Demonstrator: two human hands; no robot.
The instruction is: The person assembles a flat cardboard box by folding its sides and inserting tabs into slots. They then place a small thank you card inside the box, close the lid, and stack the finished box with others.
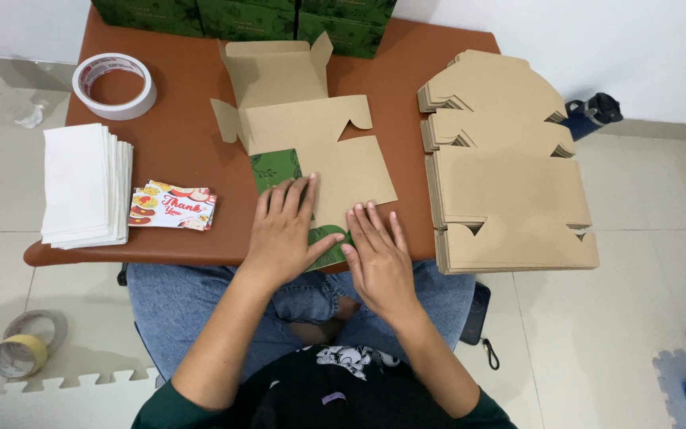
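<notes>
The left hand and the right hand are laid flat, fingers spread and closed on nothing, upon the near flaps of an unfolded brown cardboard box blank with a green printed face. The blank is spread at the middle of a brown rounded table. A stack of flat brown blanks lies to the right; a pile of white sheets, colourful cards and a white tape roll lie to the left.

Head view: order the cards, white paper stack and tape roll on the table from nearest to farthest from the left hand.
From the left hand:
1. Cards, just to its left.
2. White paper stack, farther left at the table edge.
3. Tape roll, far back-left corner.
</notes>
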